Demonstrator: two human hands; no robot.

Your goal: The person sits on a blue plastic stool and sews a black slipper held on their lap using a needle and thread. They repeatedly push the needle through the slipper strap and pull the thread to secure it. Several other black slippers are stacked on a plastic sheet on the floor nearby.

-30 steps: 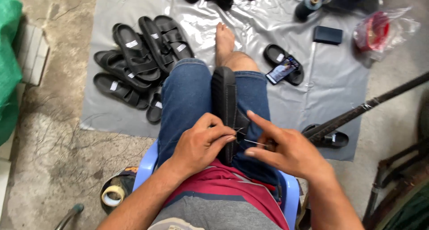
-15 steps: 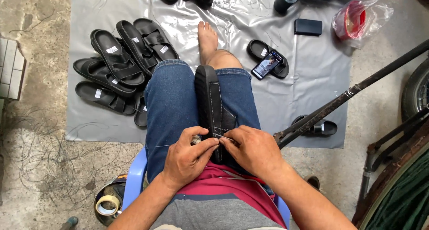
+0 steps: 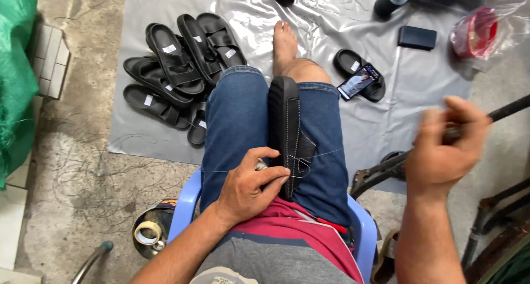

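A black sandal (image 3: 285, 124) stands on edge between my knees, clamped by my jeans-clad thighs, with white stitching along its side. My left hand (image 3: 249, 186) pinches the sandal's near end and strap, a small metal tool tip showing between the fingers. A thin pale thread (image 3: 323, 153) runs from the strap out to the right. My right hand (image 3: 444, 146) is raised far to the right, blurred, fingers closed as it pulls the thread taut; whether it also holds a needle I cannot tell.
A pile of black sandals (image 3: 179, 68) lies on the grey plastic sheet (image 3: 342, 19). A phone (image 3: 358, 81) rests on a single sandal. A dark thread spool (image 3: 391, 0), dark wallet (image 3: 417, 37), red bag (image 3: 477, 33), tape roll (image 3: 148, 232) and blue chair (image 3: 185, 204) surround me.
My right hand has left the sandal and swung out and up to the right, drawing the thread through. The left hand stays on the sandal.
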